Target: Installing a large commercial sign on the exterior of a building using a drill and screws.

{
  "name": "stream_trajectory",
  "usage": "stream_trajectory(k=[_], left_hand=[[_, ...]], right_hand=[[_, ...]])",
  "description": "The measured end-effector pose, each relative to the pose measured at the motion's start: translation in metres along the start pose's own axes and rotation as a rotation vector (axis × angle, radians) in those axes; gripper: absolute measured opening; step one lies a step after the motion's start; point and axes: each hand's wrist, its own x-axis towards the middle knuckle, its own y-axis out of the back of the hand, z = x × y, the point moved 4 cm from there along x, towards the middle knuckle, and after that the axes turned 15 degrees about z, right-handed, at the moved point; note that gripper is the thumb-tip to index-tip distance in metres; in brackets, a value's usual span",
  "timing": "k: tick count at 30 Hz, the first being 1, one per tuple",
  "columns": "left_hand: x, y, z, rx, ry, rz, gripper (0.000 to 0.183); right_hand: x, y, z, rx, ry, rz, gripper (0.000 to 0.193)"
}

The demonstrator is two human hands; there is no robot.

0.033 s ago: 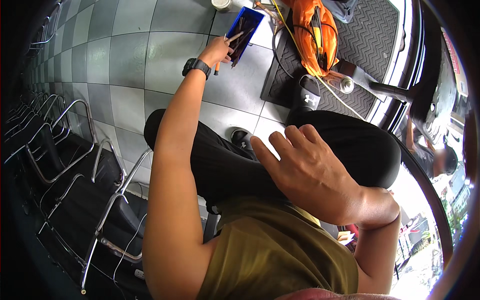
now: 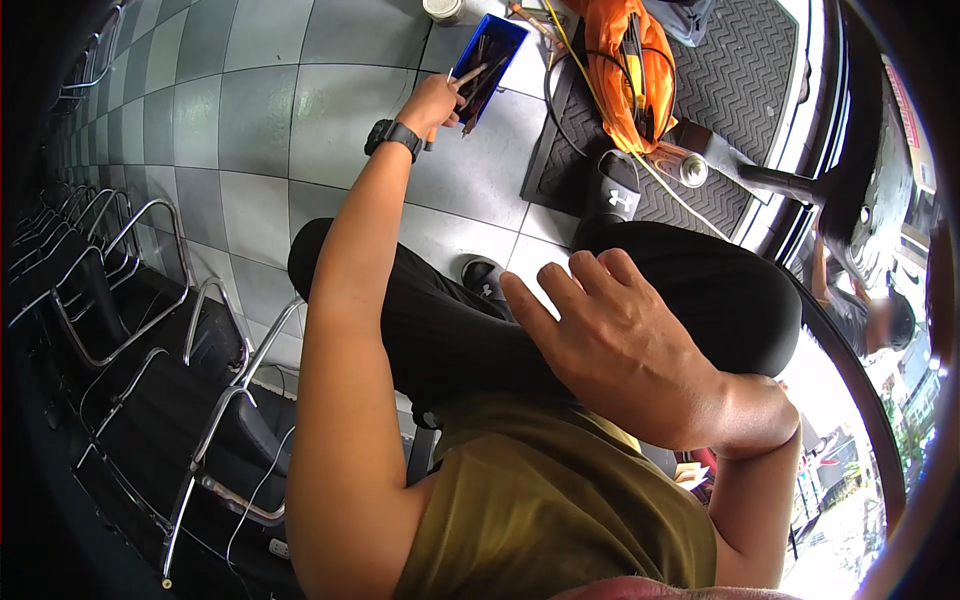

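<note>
My left hand [image 2: 430,105], with a black watch on its wrist, reaches down to a narrow blue bin [image 2: 511,38] on the tiled floor. Several thin, dark and wooden-handled tools [image 2: 480,75] lie in the bin, some sticking past its rim. From under my curled left fingers pokes the orange end of a tool [image 2: 431,138]; its other end is hidden by the hand. Over my lap, close in view, hangs my right hand [image 2: 630,350], back upward. Its thumb stands apart, the other fingers bend loosely with tips hidden, and I see nothing held there.
An orange bag [image 2: 630,85] with black cable lies on a dark ridged mat [image 2: 745,65], beside a metal pedestal foot [image 2: 690,165]. A pale round tub [image 2: 443,9] stands beyond the bin. Metal-framed chairs [image 2: 150,370] line the left. Another person [image 2: 860,320] appears at the far right.
The orange tool end under my left hand has shifted slightly, and the left fingers have moved a little. My right hand stays in place.
</note>
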Motion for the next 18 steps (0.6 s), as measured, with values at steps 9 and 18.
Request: stream_trajectory(k=[9, 18], left_hand=[[-0.004, -0.002, -0.002, -0.04, -0.267, 0.222, 0.031], [-0.047, -0.008, 0.025, 0.432, -0.38, 0.606, 0.035]], right_hand=[[-0.001, 0.001, 0.001, -0.036, 0.03, 0.027, 0.04], [-0.002, 0.0, 0.006, -0.018, 0.004, 0.035, 0.04]])
